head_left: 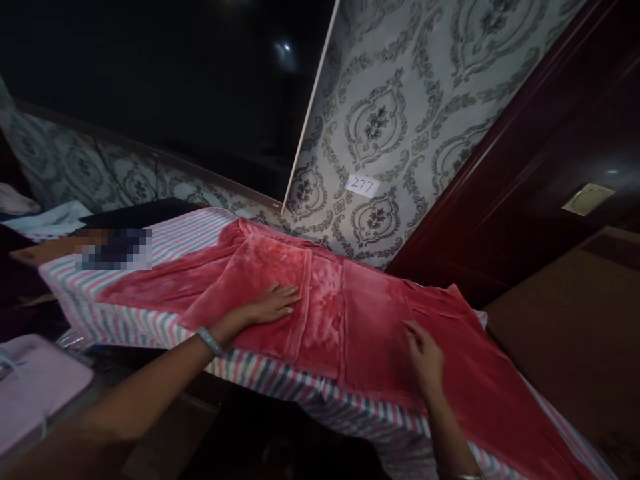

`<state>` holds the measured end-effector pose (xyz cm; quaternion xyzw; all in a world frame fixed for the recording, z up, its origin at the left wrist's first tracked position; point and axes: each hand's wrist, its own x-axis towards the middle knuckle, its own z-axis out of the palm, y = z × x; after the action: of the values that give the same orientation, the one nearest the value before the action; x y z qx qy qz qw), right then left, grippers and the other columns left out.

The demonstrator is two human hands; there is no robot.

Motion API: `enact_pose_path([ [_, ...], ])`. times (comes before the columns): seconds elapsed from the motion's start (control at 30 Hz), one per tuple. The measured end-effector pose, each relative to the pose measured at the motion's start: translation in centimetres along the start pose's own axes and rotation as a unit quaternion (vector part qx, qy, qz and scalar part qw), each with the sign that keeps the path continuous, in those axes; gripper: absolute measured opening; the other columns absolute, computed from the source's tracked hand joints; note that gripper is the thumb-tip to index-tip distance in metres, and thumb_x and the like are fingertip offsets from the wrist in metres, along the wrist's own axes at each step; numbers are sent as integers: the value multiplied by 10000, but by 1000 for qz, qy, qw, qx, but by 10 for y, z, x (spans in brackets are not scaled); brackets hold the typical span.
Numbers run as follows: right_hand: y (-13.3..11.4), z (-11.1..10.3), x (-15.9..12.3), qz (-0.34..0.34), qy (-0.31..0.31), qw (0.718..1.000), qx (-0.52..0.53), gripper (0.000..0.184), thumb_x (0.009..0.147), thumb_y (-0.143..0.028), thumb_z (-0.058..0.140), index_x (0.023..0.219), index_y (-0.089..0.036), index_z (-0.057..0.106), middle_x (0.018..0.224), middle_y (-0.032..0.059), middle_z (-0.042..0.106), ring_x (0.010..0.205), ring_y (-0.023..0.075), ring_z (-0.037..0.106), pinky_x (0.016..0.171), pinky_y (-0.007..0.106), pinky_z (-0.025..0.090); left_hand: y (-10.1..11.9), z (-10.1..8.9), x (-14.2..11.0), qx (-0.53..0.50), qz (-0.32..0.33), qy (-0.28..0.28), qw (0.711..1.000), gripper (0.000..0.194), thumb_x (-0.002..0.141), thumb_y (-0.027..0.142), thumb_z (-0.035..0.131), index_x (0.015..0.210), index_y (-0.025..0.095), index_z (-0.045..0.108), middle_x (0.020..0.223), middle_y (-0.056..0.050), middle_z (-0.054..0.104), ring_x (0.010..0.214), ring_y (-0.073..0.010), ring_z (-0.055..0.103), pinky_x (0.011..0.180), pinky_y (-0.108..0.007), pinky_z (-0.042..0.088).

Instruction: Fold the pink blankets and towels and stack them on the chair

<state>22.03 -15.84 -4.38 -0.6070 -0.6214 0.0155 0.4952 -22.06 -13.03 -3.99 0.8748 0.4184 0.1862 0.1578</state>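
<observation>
A red plush cloth (375,307) lies spread over a long surface with a striped cover (165,327). Parts of it are folded over into flat panels near the middle, while loose lengths reach out to both sides; I cannot tell whether it is a garment or a blanket. My left hand (273,305) rests flat on the left folded panel, fingers spread, close to that panel's edge. Over the right part of the cloth is my right hand (425,357), its fingers loosely bent and apparently holding nothing. Whether its fingertips touch the cloth is unclear.
A large dark screen (165,87) hangs over the back left. Patterned wallpaper (380,127) carries a paper label (362,185) reading 277. A cardboard box (570,333) stands close on the right. At the left are a blurred-out item (115,249) and a pink panel (40,387).
</observation>
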Motion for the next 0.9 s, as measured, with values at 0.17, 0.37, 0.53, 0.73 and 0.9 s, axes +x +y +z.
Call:
enact_pose_path([
  [0.17,-80,91,-8,-111,-141,978,108,403,879,-410,457,1056,-212,759,1122,117,769,1066,279,702,967,470,547,6,-10,-14,-95,77,15,992,404,1023,390,396,1333,320,645,1429,-37,622,1334,-159,558,1156,-364,405],
  [0.37,-185,184,-8,-187,-269,940,97,492,912,-294,496,1383,-201,602,1414,112,626,1337,271,552,1165,506,391,-39,-64,-28,85,-156,197,964,462,950,406,548,1334,159,621,1441,-133,589,1392,-279,469,1187,-477,345],
  [0.53,-284,239,1,-201,-355,912,32,613,981,-309,490,1546,-99,381,1623,154,365,1527,277,279,1244,496,236,-64,-50,-43,135,-212,187,950,466,946,315,500,1363,131,596,1530,-188,486,1494,-348,323,1189,-563,304],
  [0.73,-318,281,2,-185,-416,890,-16,636,1043,-465,369,1590,-153,284,1681,99,231,1565,231,160,1260,526,155,-85,-22,-48,238,-220,172,930,557,952,358,441,1467,163,523,1555,-158,470,1507,-337,317,1159,-561,367],
  [0.9,-293,296,1,-185,-427,883,-57,615,1048,-520,329,1572,-198,344,1675,68,261,1561,216,176,1263,510,123,-82,-27,-46,249,-242,157,924,525,961,337,402,1423,157,574,1557,-175,459,1485,-357,358,1123,-607,402],
])
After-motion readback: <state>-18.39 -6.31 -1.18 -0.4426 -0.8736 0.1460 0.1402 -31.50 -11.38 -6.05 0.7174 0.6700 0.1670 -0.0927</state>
